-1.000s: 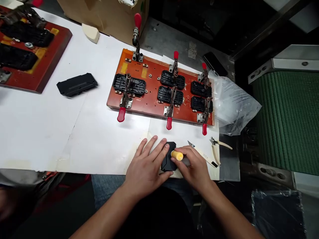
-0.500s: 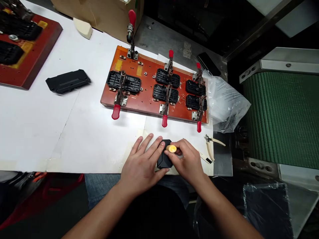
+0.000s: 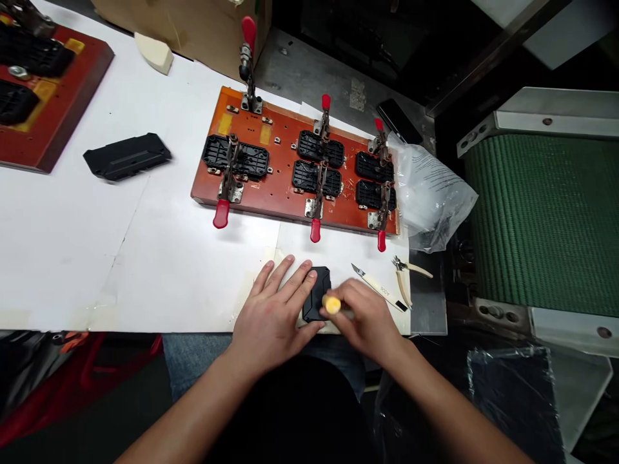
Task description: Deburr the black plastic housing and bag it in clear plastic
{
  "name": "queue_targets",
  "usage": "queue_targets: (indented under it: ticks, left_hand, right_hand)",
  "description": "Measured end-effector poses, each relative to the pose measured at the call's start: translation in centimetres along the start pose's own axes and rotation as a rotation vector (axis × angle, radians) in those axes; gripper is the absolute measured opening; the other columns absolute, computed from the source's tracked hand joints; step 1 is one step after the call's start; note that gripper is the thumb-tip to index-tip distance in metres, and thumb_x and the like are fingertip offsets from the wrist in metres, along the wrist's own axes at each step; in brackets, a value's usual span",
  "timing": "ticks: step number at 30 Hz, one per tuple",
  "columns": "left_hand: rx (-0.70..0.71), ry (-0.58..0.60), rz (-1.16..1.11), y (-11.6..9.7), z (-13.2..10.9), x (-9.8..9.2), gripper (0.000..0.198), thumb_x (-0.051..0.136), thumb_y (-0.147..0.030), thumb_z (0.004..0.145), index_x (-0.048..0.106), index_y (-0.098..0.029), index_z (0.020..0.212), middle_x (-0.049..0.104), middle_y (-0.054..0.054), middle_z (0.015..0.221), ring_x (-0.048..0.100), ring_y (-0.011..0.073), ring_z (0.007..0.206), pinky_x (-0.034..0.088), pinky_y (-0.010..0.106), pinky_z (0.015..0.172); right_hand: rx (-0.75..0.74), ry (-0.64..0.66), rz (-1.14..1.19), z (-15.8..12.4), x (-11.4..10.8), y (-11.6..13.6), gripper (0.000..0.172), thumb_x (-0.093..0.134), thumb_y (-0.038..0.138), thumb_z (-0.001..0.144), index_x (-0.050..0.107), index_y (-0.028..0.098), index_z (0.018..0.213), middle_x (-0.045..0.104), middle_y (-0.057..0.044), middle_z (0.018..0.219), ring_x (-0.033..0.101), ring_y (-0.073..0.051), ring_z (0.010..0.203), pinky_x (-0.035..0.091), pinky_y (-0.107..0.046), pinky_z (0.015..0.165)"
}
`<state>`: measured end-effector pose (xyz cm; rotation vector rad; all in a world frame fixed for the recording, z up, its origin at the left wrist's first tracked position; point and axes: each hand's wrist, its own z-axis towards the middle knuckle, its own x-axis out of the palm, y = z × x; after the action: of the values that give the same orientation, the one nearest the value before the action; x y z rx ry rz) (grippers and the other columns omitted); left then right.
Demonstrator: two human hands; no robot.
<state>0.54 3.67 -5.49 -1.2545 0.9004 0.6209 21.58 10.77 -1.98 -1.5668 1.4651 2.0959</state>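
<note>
A small black plastic panel [image 3: 317, 293] lies flat at the table's front edge. My left hand [image 3: 273, 312] is spread open, its forefinger and thumb resting on the panel's left side and lower end. In my right hand [image 3: 365, 316] a short tool with a round yellow end [image 3: 332, 305] is pinched between thumb and fingers. That tool points up at the camera over the panel's right edge; its lower tip is hidden. Beside the right hand lie a white-handled craft knife [image 3: 380, 287] and cream-handled cutting pliers [image 3: 405, 277].
Ahead stands a red-brown fixture board [image 3: 285, 203] with red-handled toggle clamps over several black parts. Another board [image 3: 72, 106] is at far left, near a larger black panel [image 3: 126, 156]. A plastic bag [image 3: 430, 193], a phone [image 3: 399, 120] and a green ribbed belt [image 3: 541, 225] are right.
My right hand has slid the yellow-ended tool down along the panel's right edge, towards me. More of the craft knife shows now. The left hand keeps its place on the panel.
</note>
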Motion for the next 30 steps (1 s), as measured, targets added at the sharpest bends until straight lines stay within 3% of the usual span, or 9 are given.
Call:
queue_targets:
  ticks: [3, 7, 12, 16, 21, 26, 30]
  left_hand:
    - [0.002, 0.0, 0.007, 0.0, 0.0, 0.1, 0.073, 0.064, -0.053, 0.094, 0.049, -0.019, 0.157, 0.038, 0.005, 0.17, 0.027, 0.0373, 0.161, 0.02, 0.061, 0.132]
    - [-0.009, -0.013, 0.022, 0.0, 0.0, 0.1, 0.077, 0.065, -0.054, 0.094, 0.046, -0.018, 0.159, 0.039, 0.004, 0.17, 0.027, 0.0375, 0.161, 0.021, 0.061, 0.132]
    - [0.0, 0.028, 0.018, -0.1, 0.1, -0.2, 0.074, 0.065, -0.053, 0.093, 0.049, -0.019, 0.157, 0.037, 0.003, 0.17, 0.027, 0.0369, 0.161, 0.02, 0.06, 0.132]
    - [-0.021, 0.01, 0.038, -0.2, 0.1, -0.2, 0.075, 0.065, -0.053, 0.093, 0.047, -0.019, 0.158, 0.038, 0.002, 0.17, 0.027, 0.0371, 0.16, 0.019, 0.059, 0.132]
    - [-0.022, 0.053, 0.025, -0.3, 0.3, -0.1, 0.075, 0.064, -0.055, 0.094, 0.047, -0.02, 0.159, 0.035, 0.0, 0.172, 0.024, 0.0356, 0.161, 0.017, 0.058, 0.133]
    - [-0.05, 0.057, 0.056, -0.4, 0.2, -0.2, 0.078, 0.066, -0.056, 0.093, 0.046, -0.02, 0.159, 0.034, -0.001, 0.172, 0.024, 0.035, 0.161, 0.018, 0.059, 0.133]
    - [-0.031, 0.08, 0.045, -0.3, 0.2, -0.3, 0.077, 0.063, -0.06, 0.094, 0.046, -0.021, 0.159, 0.033, -0.003, 0.172, 0.024, 0.035, 0.162, 0.017, 0.058, 0.134]
  right_hand:
    - [-0.063, 0.057, -0.004, -0.2, 0.0, -0.2, 0.01, 0.062, 0.021, 0.101, 0.061, 0.025, 0.11, 0.068, -0.004, 0.094, 0.064, -0.022, 0.087, 0.053, -0.037, 0.077]
    - [-0.081, -0.064, -0.038, 0.1, 0.1, -0.6, 0.013, 0.058, 0.017, 0.101, 0.062, 0.024, 0.112, 0.069, -0.007, 0.101, 0.065, -0.024, 0.095, 0.055, -0.041, 0.085]
    - [-0.119, 0.035, 0.085, -1.6, 0.3, -0.6, 0.03, 0.057, 0.009, 0.097, 0.062, 0.026, 0.121, 0.072, -0.006, 0.111, 0.067, -0.022, 0.099, 0.059, -0.039, 0.086]
    - [-0.165, -0.072, 0.065, -1.9, 0.7, -0.9, 0.034, 0.056, 0.007, 0.095, 0.063, 0.026, 0.122, 0.073, -0.006, 0.113, 0.068, -0.023, 0.101, 0.059, -0.041, 0.088]
    - [-0.105, -0.055, 0.106, -2.9, 1.0, -1.2, 0.037, 0.062, 0.008, 0.095, 0.062, 0.028, 0.126, 0.073, -0.006, 0.109, 0.067, -0.023, 0.097, 0.06, -0.038, 0.08]
    - [-0.141, -0.104, 0.137, -2.5, 1.3, -0.8, 0.035, 0.062, 0.006, 0.094, 0.062, 0.027, 0.121, 0.073, -0.006, 0.113, 0.068, -0.022, 0.101, 0.06, -0.04, 0.087]
    - [-0.087, -0.096, 0.142, -2.8, 1.3, -0.9, 0.033, 0.064, 0.01, 0.097, 0.062, 0.027, 0.125, 0.073, -0.005, 0.109, 0.068, -0.021, 0.096, 0.06, -0.037, 0.081]
